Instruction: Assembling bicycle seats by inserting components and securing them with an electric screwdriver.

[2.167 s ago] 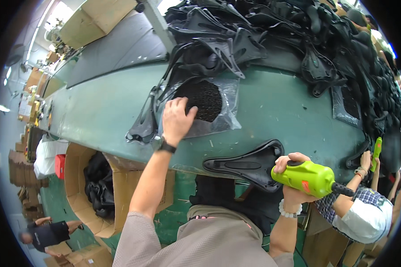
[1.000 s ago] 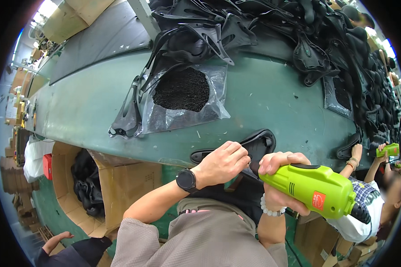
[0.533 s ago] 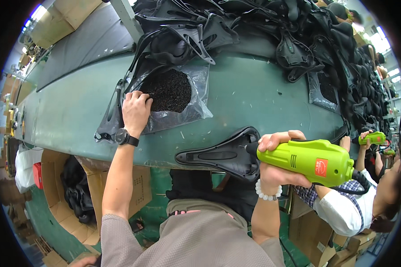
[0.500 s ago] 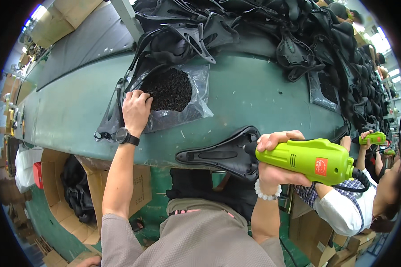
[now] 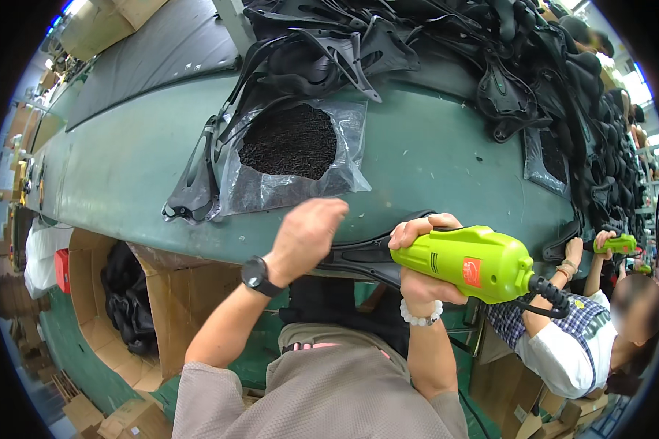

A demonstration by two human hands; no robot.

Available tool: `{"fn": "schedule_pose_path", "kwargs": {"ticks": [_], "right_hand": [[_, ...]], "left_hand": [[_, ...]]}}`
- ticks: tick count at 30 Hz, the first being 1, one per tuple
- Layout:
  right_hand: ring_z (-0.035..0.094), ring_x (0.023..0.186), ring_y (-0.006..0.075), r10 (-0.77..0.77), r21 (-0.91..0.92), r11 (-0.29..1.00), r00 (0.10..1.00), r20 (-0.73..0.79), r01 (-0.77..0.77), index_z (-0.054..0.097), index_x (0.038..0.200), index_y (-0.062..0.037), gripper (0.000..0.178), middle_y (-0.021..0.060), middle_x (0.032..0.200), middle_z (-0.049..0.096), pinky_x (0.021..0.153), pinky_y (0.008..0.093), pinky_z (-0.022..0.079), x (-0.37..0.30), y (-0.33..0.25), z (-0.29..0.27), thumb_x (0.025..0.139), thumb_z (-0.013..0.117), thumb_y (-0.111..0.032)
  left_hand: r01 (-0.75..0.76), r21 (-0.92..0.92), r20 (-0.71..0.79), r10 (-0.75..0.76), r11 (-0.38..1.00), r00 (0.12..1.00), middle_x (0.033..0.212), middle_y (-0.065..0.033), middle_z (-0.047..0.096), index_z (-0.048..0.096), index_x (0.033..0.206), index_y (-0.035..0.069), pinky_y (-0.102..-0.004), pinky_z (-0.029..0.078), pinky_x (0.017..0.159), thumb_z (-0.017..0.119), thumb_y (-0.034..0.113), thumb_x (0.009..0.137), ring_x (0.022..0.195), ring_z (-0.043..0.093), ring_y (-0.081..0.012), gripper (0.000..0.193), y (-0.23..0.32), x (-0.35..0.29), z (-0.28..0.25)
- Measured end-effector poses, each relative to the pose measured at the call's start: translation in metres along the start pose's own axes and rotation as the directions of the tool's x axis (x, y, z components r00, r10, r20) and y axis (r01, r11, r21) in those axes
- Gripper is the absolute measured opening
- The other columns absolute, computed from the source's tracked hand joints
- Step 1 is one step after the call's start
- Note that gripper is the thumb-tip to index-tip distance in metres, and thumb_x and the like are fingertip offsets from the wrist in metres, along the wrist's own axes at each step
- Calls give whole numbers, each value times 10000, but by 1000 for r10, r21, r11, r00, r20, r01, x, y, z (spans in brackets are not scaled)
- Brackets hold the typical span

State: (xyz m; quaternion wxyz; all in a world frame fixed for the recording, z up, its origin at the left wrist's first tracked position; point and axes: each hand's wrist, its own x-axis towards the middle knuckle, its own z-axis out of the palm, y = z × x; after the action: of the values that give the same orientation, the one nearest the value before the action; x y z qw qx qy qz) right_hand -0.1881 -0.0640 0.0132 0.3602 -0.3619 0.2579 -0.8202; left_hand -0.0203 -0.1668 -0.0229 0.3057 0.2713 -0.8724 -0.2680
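Observation:
My right hand (image 5: pixel 423 287) is wrapped round a lime-green electric screwdriver (image 5: pixel 483 257), held level with its nose to the left and its cord at the right end. Partly behind it, a black bicycle saddle shell (image 5: pixel 360 253) lies at the table's near edge. My left hand (image 5: pixel 309 238) is closed above the narrow end of this shell, its fingertips pressed together; anything they hold is too small to make out. Beyond the left hand, an open clear plastic bag (image 5: pixel 260 192) lies on the table with a heap of small black screws (image 5: pixel 289 143) in it.
Black saddle parts (image 5: pixel 509 91) are piled along the table's far side, and one leans left of the bag (image 5: pixel 194 183). A cardboard box (image 5: pixel 88 307) with black parts stands below the table at left. At right, a co-worker (image 5: pixel 571 336) holds another green driver (image 5: pixel 616 244).
My left hand has left the bag of screws and come right and nearer, over the saddle shell. My right hand and the driver have shifted slightly left in view.

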Motion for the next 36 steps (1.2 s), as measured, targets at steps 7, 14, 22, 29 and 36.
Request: {"fn": "schedule_pose_path", "kwargs": {"ticks": [7,14,22,29,36], "right_hand": [[574,740,250,-26,-278,960,1000,18,30,491,1216,-19,1131,128,849,595,684,380,497,-17,1,7,531,612,-911],[595,812,266,1,-402,915,998,57,23,528,1181,4,876,151,897,608,771,400,503,-19,-5,11,709,700,-714],[577,794,299,143,-351,926,990,-13,-139,465,1278,30,941,180,878,606,750,427,478,-12,-22,20,715,665,-697],[565,723,262,99,-111,989,995,18,-96,440,1295,-4,1255,135,853,588,715,410,480,-13,-18,5,515,479,-987],[589,812,298,71,4,997,996,53,-71,515,1235,19,638,190,889,620,740,408,503,-16,-29,12,792,654,-419]], "left_hand": [[30,-21,271,-23,999,962,1178,-170,660,603,781,30,-387,556,779,673,241,849,935,675,-308,232,26,-19,35],[16,-12,205,-13,1000,979,1092,-156,699,617,778,24,-380,559,767,667,202,831,881,691,-290,192,23,-21,45],[86,-36,215,-76,996,974,1099,-149,697,639,786,22,-380,554,813,683,215,832,941,686,-292,204,26,-22,46],[-220,74,70,215,973,974,1193,-84,670,690,830,65,-433,473,985,724,185,770,1200,580,-260,139,29,-14,38],[-279,140,127,262,950,957,1356,-107,557,673,995,20,-437,401,1067,721,272,790,1305,477,-291,328,42,-20,24]]}}
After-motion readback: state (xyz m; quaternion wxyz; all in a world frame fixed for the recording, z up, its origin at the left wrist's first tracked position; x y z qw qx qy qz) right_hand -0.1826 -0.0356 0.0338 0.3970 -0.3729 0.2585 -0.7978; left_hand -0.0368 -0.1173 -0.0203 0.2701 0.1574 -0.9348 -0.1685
